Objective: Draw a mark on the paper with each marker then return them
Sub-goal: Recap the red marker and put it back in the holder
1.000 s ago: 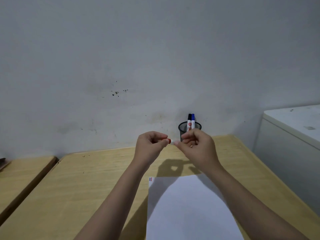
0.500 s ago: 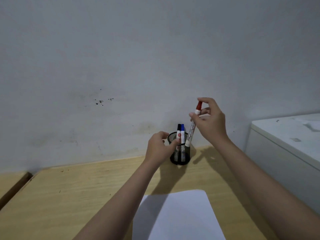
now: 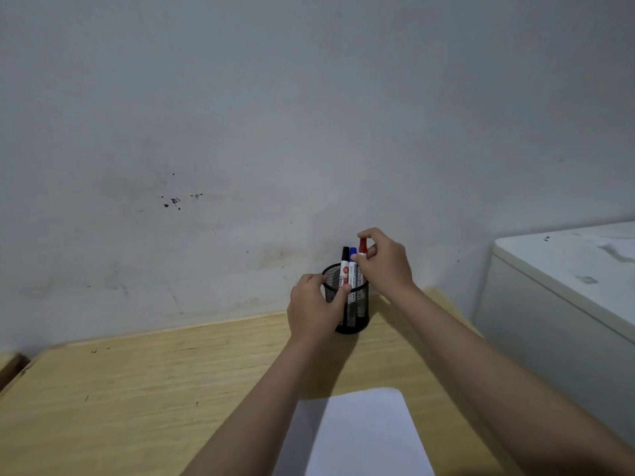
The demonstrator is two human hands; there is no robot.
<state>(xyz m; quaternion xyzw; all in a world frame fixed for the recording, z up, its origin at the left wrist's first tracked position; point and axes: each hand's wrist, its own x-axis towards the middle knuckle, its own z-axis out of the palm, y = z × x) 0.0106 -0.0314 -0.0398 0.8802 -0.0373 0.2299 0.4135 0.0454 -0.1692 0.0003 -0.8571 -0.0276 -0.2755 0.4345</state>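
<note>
A black mesh pen cup (image 3: 354, 312) stands at the far edge of the wooden table (image 3: 137, 389), against the wall. In it stand a black-capped marker (image 3: 344, 266) and a blue-capped marker (image 3: 352, 267). My right hand (image 3: 386, 262) pinches the red-capped marker (image 3: 362, 246) near its top; its lower part is down inside the cup, upright beside the other two. My left hand (image 3: 314, 309) wraps around the cup's left side. The white paper (image 3: 364, 438) lies near me between my forearms; no marks show on its visible part.
A white cabinet (image 3: 563, 286) stands to the right of the table, higher than the tabletop. A grey, stained wall rises directly behind the cup. A second wooden surface (image 3: 8, 365) peeks in at the far left.
My right hand lowered the red marker from above the cup down into it. My left hand closed around the cup's side. The view shifted, so the paper sits lower in frame.
</note>
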